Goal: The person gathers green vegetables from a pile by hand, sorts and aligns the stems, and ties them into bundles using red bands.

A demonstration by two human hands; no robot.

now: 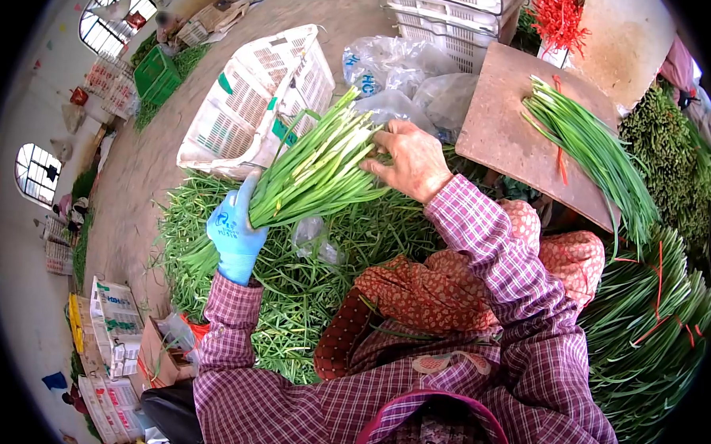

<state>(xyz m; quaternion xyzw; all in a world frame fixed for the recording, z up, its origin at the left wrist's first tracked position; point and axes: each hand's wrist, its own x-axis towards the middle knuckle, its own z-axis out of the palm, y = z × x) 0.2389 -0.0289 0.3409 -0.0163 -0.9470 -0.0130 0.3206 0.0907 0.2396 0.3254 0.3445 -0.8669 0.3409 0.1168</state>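
Surroundings, first: a white slatted crate (235,110), tilted in view, just beyond your work, its near edge partly covered by the stalks; clear plastic bags (394,65), crumpled, between that crate and a brown board (498,125); on the board, one bundle of greens (596,153), leaves hanging over the near edge, a red tie beside it; above, a heap of red ties (559,20) and stacked white crates (451,20). Below your hands, a broad pile of loose greens (287,330) with a small clear bag (319,240) on it; to your right, tied bundles (651,346) with red bands; farther off, a green crate (155,77). Your patterned knees stand between pile and board. Markings: blue letters on one plastic bag, partly legible, seemingly "HC"; blue print on your glove, too small to read; coloured lettering on a white carton (117,323), unreadable. Principal item: one bunch of green stalks (318,165), held above the pile, long axis slanting from lower left to upper right, pale ends towards the bags, green leaves towards you. Your gloved left hand (238,226) grips the leafy part, thumb uppermost; your bare right hand (410,157) has bent fingers against the pale ends, whether pinching any you cannot tell.
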